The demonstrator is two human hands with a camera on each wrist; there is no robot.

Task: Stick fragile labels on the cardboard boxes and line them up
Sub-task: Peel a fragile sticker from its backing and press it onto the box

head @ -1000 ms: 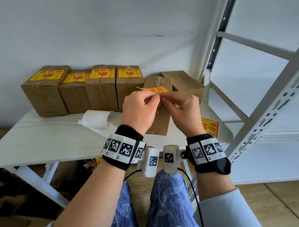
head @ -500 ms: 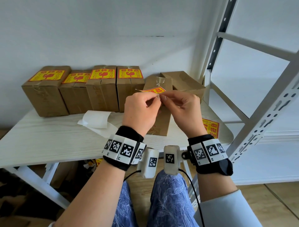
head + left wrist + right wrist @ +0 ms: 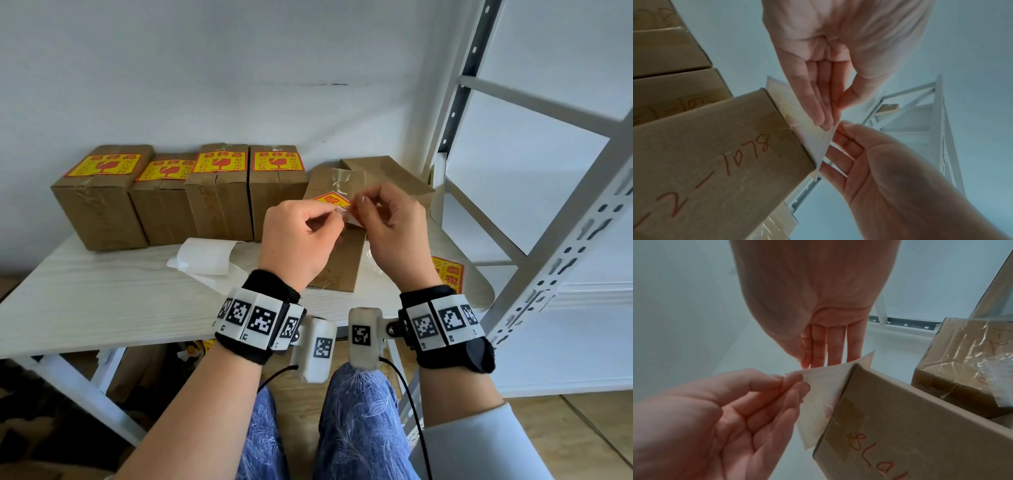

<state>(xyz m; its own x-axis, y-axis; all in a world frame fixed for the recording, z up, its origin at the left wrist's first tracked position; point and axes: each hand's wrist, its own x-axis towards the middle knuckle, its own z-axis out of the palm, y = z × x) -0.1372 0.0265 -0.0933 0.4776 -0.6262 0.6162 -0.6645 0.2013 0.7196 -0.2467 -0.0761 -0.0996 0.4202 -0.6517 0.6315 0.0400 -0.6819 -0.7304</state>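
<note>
Yellow paper label pinched in left hand and right hand grips.

label mostly behind hands, print perhaps unreadable, box half-hidden

Boxes: brown cardboard, red handwriting on one side. Labels: yellow with red border, red glass symbol and characters. Backing paper: white. Table: pale wood grain. Wristbands: black, with black-and-white square markers. Trousers: blue floral print.
</note>
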